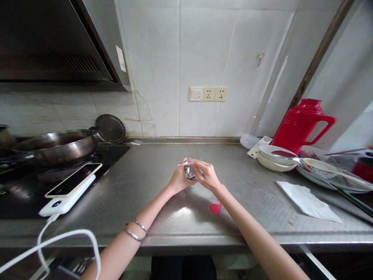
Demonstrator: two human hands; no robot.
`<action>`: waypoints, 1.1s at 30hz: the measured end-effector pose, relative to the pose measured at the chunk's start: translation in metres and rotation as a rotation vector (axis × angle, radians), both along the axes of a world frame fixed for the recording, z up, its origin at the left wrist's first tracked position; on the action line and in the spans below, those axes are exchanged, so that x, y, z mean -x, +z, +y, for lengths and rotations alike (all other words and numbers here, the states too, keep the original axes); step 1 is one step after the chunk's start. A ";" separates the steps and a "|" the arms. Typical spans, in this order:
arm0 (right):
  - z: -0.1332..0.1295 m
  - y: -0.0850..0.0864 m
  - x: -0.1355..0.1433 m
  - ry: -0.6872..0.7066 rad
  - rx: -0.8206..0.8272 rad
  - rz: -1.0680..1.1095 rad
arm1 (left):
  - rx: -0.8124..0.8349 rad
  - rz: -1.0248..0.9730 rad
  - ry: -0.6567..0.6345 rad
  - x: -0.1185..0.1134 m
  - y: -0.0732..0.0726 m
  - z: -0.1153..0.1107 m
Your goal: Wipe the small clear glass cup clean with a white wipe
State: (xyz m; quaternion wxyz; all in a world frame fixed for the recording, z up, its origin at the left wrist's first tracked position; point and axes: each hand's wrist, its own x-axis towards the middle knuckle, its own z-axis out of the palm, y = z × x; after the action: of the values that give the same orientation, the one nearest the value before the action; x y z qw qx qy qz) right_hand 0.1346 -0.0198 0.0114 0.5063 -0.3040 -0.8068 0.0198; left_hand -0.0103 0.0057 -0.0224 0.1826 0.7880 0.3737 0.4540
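Both hands meet over the middle of the steel counter. My left hand (178, 179) is wrapped round the left side of a small shiny silvery object (190, 172), whose exact kind I cannot make out. From the right, my right hand (206, 174) reaches over the same object, its fingers bent and pressed together at the top rim. A thin whitish piece (183, 163) shows between the fingertips. Two bracelets circle my left forearm. On the counter just below my right wrist lies a red heart-shaped patch (215, 207).
A pan (58, 147) stands on the black stove (20, 198) at left, near a phone (74, 180) on a white power bank (68, 198) with a cable. At right are stacked bowls (275, 165), a red thermos (300, 126), dishes and a white tissue (308, 200).
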 end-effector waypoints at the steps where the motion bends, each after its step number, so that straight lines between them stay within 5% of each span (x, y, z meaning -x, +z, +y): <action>1: -0.002 -0.001 0.000 -0.001 -0.009 0.012 | 0.009 0.020 0.004 0.000 0.001 -0.001; 10: -0.027 0.001 -0.006 0.060 0.059 0.085 | 0.119 -0.080 -0.005 0.002 -0.001 -0.003; 17: 0.002 0.022 -0.004 -0.290 0.038 0.271 | 0.086 -0.100 0.012 0.000 0.004 -0.006; 25: 0.016 0.015 0.009 -0.162 0.132 0.111 | 0.092 -0.100 -0.012 0.004 0.012 -0.007; 33: -0.004 0.007 0.008 0.029 -0.048 0.096 | 0.046 -0.097 -0.056 0.000 0.013 -0.006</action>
State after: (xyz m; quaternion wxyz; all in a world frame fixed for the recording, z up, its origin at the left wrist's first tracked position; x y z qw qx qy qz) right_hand 0.1266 -0.0238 0.0188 0.5510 -0.2787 -0.7863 0.0224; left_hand -0.0100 -0.0006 -0.0099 0.2309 0.7708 0.3527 0.4777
